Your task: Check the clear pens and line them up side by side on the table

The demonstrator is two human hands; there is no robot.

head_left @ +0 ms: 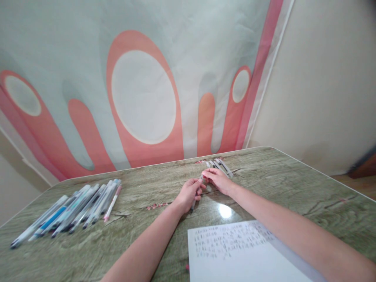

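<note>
My left hand (188, 194) is closed around a slim pen (193, 205), whose dark end points down toward me below the fingers. At the pen's upper end, the fingers of my right hand (217, 181) are pinched together; blur hides the exact contact. Just behind my right hand lies a small group of pens (225, 167) with clear barrels, side by side. A sheet of white paper (232, 266) with rows of handwriting lies in front of me, partly under my right forearm.
On the left of the wood-patterned table (141, 235) lies a row of many pens (79, 207), with a pink-and-white pen (112, 203) at its right end. A small red thing (187, 267) shows at the paper's left edge. A patterned cloth (190, 58) hangs behind the table.
</note>
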